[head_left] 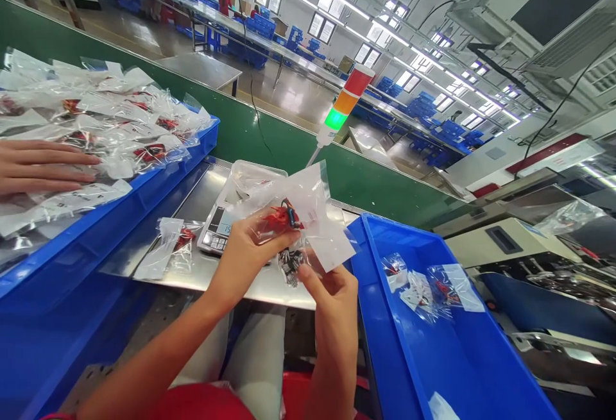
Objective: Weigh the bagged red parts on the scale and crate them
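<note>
My left hand pinches a clear plastic bag in front of my chest, over the metal bench. Red and orange wires with a dark blue or black part show inside it, along with white paper. My right hand grips its lower right side, close to some black and silvery pieces. Whether this is one bag or two overlapping bags I cannot tell. Just behind stands a digital scale, its display partly covered by my left hand. Left of the scale lies another bag with red wires.
A blue bin heaped with similar bags stands at left, with another person's hand resting on them. At right, a blue bin holds several bags. A signal light glows green behind the scale. Machinery flanks the right.
</note>
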`<state>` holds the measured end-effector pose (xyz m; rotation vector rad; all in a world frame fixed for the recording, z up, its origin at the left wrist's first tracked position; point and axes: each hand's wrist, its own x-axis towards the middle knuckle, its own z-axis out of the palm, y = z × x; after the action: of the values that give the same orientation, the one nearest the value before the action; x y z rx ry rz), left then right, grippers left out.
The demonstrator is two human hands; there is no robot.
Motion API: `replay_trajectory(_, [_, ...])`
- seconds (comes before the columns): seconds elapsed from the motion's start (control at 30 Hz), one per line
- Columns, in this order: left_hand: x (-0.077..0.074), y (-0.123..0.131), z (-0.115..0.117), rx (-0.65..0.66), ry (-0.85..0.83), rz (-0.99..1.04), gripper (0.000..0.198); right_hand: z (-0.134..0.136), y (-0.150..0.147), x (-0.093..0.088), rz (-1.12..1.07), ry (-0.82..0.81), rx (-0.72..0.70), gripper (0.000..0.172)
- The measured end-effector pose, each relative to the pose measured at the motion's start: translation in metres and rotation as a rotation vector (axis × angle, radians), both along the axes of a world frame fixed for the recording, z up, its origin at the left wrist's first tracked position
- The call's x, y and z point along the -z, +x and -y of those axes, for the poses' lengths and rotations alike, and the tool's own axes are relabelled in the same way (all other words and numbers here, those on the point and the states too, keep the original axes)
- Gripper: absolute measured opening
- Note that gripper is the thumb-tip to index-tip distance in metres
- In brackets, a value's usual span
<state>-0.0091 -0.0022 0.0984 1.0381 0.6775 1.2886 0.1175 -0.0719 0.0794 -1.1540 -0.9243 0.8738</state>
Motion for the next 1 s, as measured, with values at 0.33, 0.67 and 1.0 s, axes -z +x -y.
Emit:
replay_trajectory(0.33, [0.0038,-0.0039,0.0046,0.156,-0.044,-0.016,0.036,0.0025,-0.0026,-0.003,-0.007,0.026,0.042,0.015])
replay_trajectory(0.67, [-0.0034,-0.0036,0.0059,0.182,0.001,-0.118,0.029,0.0012,-0.0063,-0.0016,0.02,0.001,0.125,0.025])
replay_trajectory(1.0, [-0.0016,-0.0087,0.005,0.329,0.006,-0.045,0.025,0.003,0.0,-0.0063,0.007,-0.014,0.033,0.037])
